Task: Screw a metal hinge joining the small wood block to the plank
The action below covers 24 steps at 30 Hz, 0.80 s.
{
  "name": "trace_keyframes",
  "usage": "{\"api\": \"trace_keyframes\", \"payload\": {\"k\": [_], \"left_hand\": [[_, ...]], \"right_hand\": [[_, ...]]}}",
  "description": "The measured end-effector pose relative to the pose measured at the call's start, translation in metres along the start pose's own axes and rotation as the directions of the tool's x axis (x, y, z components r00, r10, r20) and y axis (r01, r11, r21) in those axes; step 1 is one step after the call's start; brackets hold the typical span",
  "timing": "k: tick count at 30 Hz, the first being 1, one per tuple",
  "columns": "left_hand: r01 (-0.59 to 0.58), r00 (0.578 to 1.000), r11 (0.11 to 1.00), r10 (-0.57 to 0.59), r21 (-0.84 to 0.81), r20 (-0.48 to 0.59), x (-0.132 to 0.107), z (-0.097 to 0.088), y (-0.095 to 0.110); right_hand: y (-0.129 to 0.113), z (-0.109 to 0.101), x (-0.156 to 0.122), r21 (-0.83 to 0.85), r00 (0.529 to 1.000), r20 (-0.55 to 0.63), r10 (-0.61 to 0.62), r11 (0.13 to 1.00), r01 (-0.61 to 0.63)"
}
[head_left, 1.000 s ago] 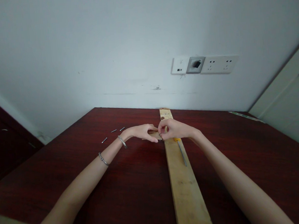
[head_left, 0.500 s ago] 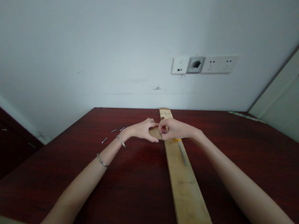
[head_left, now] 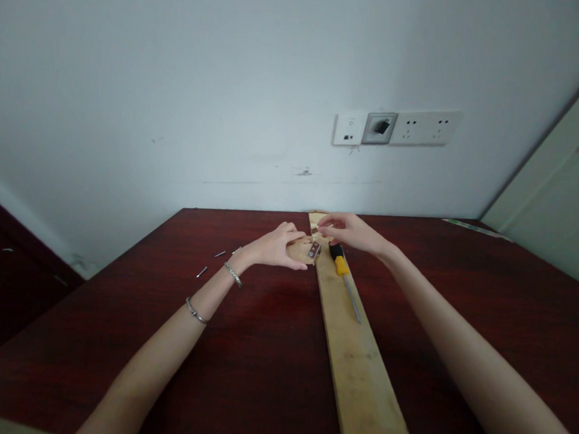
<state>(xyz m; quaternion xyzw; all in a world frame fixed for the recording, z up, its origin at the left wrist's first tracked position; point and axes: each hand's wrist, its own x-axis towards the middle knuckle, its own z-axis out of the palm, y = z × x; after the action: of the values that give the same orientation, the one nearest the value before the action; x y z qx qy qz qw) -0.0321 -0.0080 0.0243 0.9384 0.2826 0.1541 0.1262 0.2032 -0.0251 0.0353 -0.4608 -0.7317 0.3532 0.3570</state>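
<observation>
My left hand (head_left: 278, 246) is closed around a small, flat piece of wood (head_left: 299, 251), thumb at the near side and fingers at the far side. A small metal hinge-like plate with holes (head_left: 315, 250) lies at the right end of that piece, over the left edge of a long wooden board (head_left: 365, 378). My right hand (head_left: 347, 231) hovers over the board's far part, fingers bent and apart, with nothing visible between them. Just below it, a screwdriver (head_left: 341, 265) with a yellow and black handle lies along the board, its tip towards me.
Several screws (head_left: 202, 272) lie on the dark red table (head_left: 251, 367) left of my left hand. The table's far edge meets a white wall (head_left: 240, 100) with sockets (head_left: 420, 128). A thin printed strip (head_left: 475, 228) lies at the far right.
My right hand has let go of the metal plate and moved away and slightly right, fingers spreading. The plate and the screwdriver handle now show. My left hand has barely moved.
</observation>
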Motion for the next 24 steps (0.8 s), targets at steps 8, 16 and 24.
{"api": "trace_keyframes", "payload": {"k": [8, 16, 24], "left_hand": [[0.011, 1.000, 0.999, -0.011, 0.045, 0.003, 0.001, 0.004, -0.003], [0.021, 0.999, 0.990, -0.025, 0.142, 0.023, 0.005, 0.008, -0.002], [-0.075, 0.996, 0.980, 0.065, 0.186, 0.057, 0.006, 0.014, -0.003]], "right_hand": [[0.019, 0.009, 0.003, 0.203, 0.936, 0.280, 0.215, 0.939, -0.276], [0.010, 0.014, 0.002, 0.197, 0.952, 0.227, 0.205, 0.948, -0.251], [0.005, 0.018, 0.000, 0.245, 0.943, 0.233, 0.237, 0.924, -0.293]]}}
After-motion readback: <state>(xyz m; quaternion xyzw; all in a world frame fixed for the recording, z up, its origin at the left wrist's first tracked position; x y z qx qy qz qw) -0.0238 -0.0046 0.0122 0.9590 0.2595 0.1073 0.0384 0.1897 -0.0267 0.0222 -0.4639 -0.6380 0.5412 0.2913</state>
